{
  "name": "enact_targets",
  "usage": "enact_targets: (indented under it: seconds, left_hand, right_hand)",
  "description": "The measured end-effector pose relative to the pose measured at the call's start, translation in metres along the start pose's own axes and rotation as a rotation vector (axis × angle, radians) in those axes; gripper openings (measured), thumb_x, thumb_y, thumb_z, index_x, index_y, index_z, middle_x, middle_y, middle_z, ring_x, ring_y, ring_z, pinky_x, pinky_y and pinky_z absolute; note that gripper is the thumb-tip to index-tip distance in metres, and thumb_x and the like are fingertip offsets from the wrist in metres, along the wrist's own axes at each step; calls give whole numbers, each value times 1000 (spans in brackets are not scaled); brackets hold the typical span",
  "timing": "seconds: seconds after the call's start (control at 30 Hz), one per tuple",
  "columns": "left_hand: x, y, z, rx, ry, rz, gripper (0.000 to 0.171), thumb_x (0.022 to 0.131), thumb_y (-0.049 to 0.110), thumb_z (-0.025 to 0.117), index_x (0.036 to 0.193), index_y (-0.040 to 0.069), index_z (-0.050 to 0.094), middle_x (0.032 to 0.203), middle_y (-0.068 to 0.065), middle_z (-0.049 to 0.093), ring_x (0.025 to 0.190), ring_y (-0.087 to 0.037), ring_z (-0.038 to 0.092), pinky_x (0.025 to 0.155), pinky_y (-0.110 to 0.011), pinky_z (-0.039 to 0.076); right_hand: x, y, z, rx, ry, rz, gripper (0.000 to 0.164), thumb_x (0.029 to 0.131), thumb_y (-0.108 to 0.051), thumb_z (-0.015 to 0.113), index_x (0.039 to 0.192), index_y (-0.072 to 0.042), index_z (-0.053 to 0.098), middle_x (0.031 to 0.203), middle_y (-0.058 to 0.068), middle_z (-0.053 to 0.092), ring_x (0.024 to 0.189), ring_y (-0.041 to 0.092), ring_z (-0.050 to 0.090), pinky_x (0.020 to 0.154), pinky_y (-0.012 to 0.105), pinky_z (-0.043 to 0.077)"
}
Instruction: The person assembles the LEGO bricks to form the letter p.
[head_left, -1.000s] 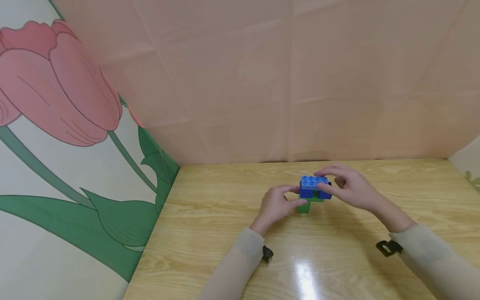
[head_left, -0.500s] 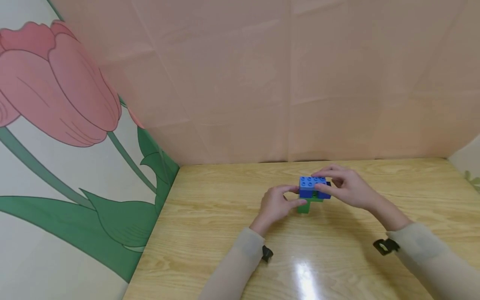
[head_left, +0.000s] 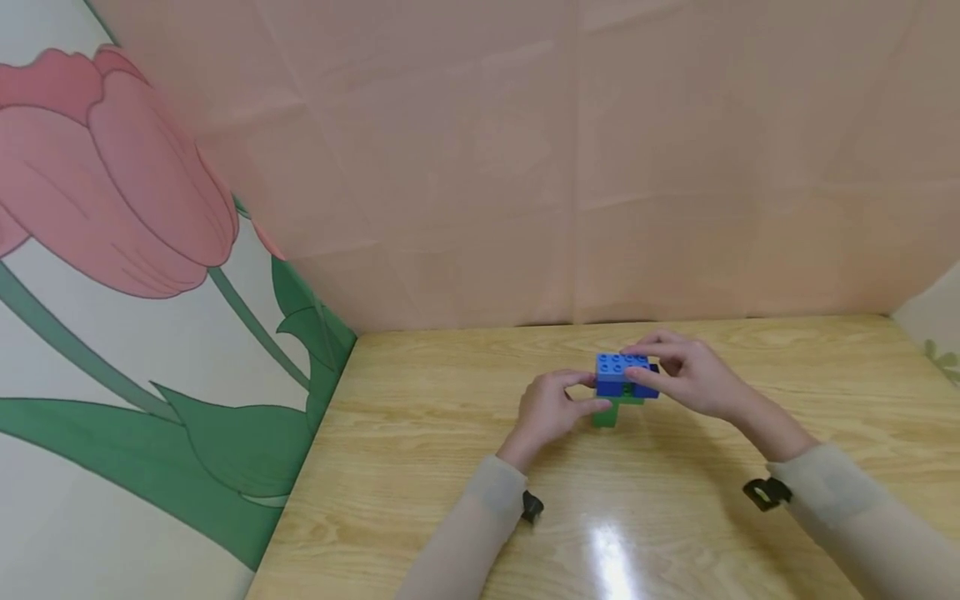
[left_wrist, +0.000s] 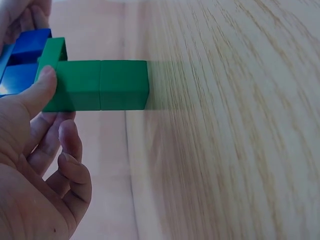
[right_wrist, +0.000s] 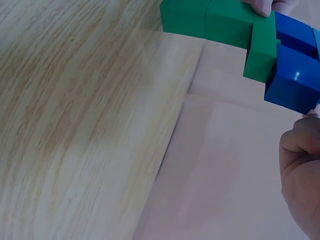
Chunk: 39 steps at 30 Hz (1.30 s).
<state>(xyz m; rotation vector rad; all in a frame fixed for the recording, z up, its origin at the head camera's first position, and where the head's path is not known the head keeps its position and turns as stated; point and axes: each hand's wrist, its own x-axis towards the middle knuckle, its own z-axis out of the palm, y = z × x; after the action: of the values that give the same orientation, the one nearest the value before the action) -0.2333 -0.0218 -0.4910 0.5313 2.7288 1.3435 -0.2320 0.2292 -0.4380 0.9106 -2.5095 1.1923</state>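
A tower of toy building bricks stands on the wooden table. Its base is a column of green bricks (left_wrist: 77,85), with a thinner green plate-like brick (right_wrist: 261,50) across the top. Dark blue bricks (right_wrist: 295,80) sit side by side above that, a narrow gap between them. On top lies a lighter blue studded brick (head_left: 611,367). My left hand (head_left: 551,408) pinches the tower from the left, its thumb on the green part. From the right, my right hand (head_left: 697,379) pinches the lighter blue brick between thumb and fingers.
The wooden table (head_left: 420,467) ends at a pink sheet (head_left: 465,208) hanging behind it. A panel with a large tulip print (head_left: 150,183) borders the left side. Black wrist mounts (head_left: 767,493) stick out from both sleeves.
The lighter blue brick has shifted slightly left and sits more evenly over the dark blue bricks. My right hand moved a little with it; my left hand stays in place.
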Motion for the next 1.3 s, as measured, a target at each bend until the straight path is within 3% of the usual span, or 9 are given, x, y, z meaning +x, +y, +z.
enact_targets:
  seconds: [0.37,0.63,0.87,1.1,1.3]
  left_hand:
    - [2,-2,1,42,8,13,43,87,55,78,123,31,77,120,20,70,79,1,62,67,-21,52]
    - [3,-2,2,-6,7,10,39,88,52,80,121,32,77,119,20,70,80,1,63,67,-22,53]
    - [5,1,4,-27,16,-37,38,86,52,81,119,35,78,118,22,70,80,0,62,68,-23,52]
    - [8,3,4,-19,30,-50,40,85,52,82,120,34,78,119,22,70,77,-1,62,67,-24,51]
    - [10,4,3,-31,36,-55,40,84,52,83,120,35,77,118,23,70,76,-2,62,65,-24,51]
  right_hand:
    - [2,5,2,-13,-1,7,28,94,-10,78,122,-11,76,109,0,67,60,10,42,51,26,38]
    - [-1,7,1,16,-6,43,29,96,-11,76,125,-13,74,113,0,67,57,11,43,50,27,40]
    - [-12,11,-7,45,33,100,42,93,-11,80,132,-22,69,127,2,67,49,9,34,46,28,35]
    - [-27,27,-14,-25,89,-67,59,79,2,88,131,-17,69,122,0,69,50,0,29,45,21,31]
    - [-32,38,-11,-99,114,-170,66,69,3,94,128,-15,71,111,-5,68,53,-4,28,47,15,29]
